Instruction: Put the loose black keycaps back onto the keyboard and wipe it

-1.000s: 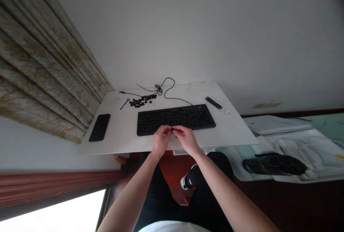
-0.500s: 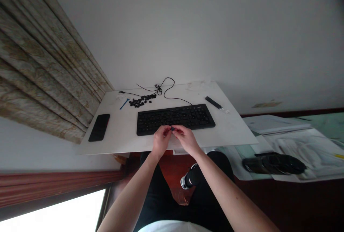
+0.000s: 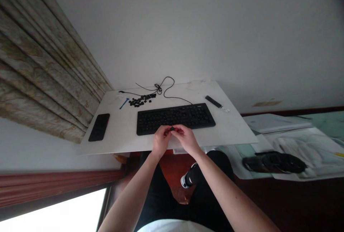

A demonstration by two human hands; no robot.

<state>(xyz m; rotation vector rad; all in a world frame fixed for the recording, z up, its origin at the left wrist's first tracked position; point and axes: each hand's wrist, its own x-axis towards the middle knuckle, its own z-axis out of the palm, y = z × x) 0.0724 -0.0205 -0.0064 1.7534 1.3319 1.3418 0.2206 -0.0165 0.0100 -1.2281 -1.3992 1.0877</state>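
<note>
Between the fingertips of my left hand (image 3: pixel 161 137) and my right hand (image 3: pixel 185 136) is a small black keycap (image 3: pixel 172 128). Both hands are closed in a pinch on it, at the near edge of a black keyboard (image 3: pixel 161 116). Fingers partly hide the keycap, so its marking cannot be read. Behind the keyboard, to the left, lies a loose pile of black keycaps (image 3: pixel 139 101). A thin blue tool (image 3: pixel 124 103) rests left of that pile. The keyboard's black cable (image 3: pixel 169 97) runs to a tied loop at the back.
A black phone (image 3: pixel 99 127) lies at the left of the white table (image 3: pixel 120 138). Toward the back right is a black brush-like tool (image 3: pixel 213 102) with a clear end. A dark bottle (image 3: pixel 274 162) lies on a lower surface at right. A curtain (image 3: pixel 48 52) hangs at left.
The keycap between my fingertips appears slightly turned. My hands stay in nearly the same place, and everything on the table lies as before.
</note>
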